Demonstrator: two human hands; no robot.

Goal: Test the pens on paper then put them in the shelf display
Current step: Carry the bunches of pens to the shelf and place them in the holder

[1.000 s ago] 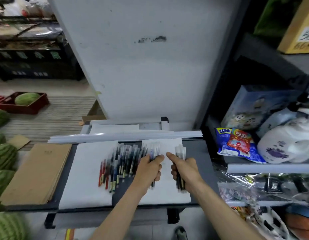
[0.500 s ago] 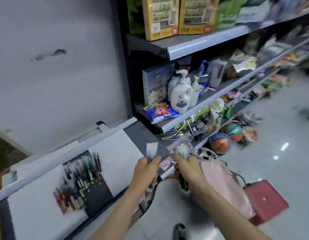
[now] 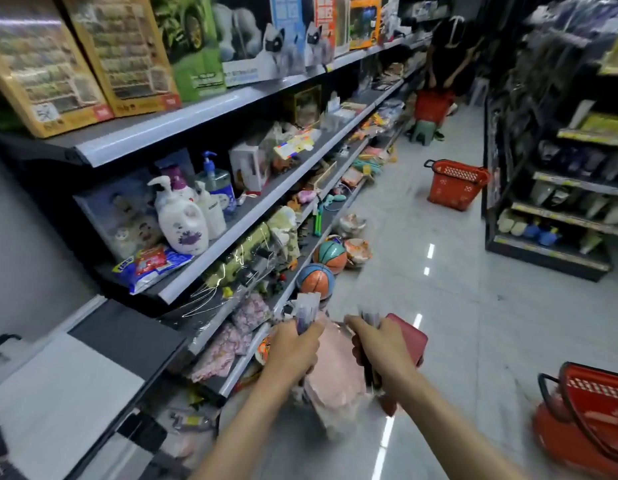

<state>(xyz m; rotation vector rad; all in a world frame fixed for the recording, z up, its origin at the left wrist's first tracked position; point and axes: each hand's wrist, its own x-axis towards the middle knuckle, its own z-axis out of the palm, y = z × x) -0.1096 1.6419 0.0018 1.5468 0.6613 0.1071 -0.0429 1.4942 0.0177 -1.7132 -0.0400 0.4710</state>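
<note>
My left hand [image 3: 295,348] grips a bundle of pens [image 3: 306,311], their clear caps sticking up above my fist. A second bundle of pens [image 3: 369,318] is held in my right hand [image 3: 380,348], mostly hidden by the fingers, with dark barrels showing below the wrist. Both hands are held out over the aisle floor, level with the lowest shelf. The white paper [image 3: 58,382] lies on the dark table at the lower left, behind my left arm. The loose pens left on the table are out of view.
A long shelf unit [image 3: 231,98] of toys, boxes and soap bottles runs along the left. Balls [image 3: 316,278] lie on the floor by it. Red baskets stand ahead [image 3: 454,185] and at the lower right [image 3: 591,420]. A person crouches far down the aisle [image 3: 446,57].
My view has swung right, from the table with the paper to the aisle. Both hands lifted their pen bundles off the paper and carried them along, away from the table.
</note>
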